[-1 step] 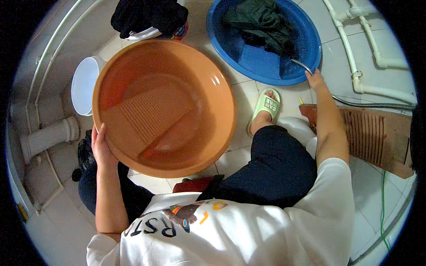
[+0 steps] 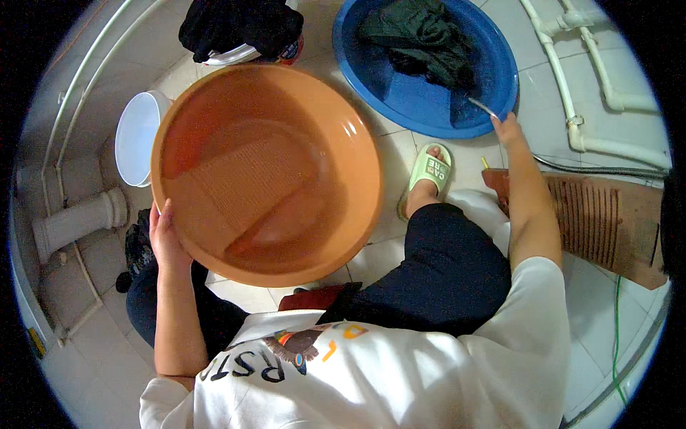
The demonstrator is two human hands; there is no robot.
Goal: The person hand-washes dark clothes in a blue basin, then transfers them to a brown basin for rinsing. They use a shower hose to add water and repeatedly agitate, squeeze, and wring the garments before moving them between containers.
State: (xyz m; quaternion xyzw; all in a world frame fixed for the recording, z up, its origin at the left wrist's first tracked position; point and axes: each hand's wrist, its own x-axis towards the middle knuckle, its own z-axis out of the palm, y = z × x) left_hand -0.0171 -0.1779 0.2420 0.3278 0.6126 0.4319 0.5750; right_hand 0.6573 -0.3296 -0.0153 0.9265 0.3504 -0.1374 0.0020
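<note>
My left hand (image 2: 163, 230) grips the near-left rim of a large orange basin (image 2: 343, 171), thumb up on the rim and the other fingers mostly hidden beneath. The basin has a ridged washboard (image 2: 261, 175) moulded into its inside and no cloth in it. At the right, my right hand (image 2: 506, 129) is closed round a thin metal hose (image 2: 484, 107), its end over the blue basin (image 2: 429, 130). Dark wet cloth (image 2: 421, 39) lies in that blue basin.
A white bucket (image 2: 136, 136) stands left of the orange basin. Black cloth (image 2: 239, 28) is heaped at the back. A brown washboard (image 2: 607, 222) leans at the right, near white pipes (image 2: 564, 86). My foot in a green slipper (image 2: 431, 171) is between the basins.
The orange basin has shifted slightly to the right, and my left hand has moved a little with it. The right hand stays almost in place with the hose.
</note>
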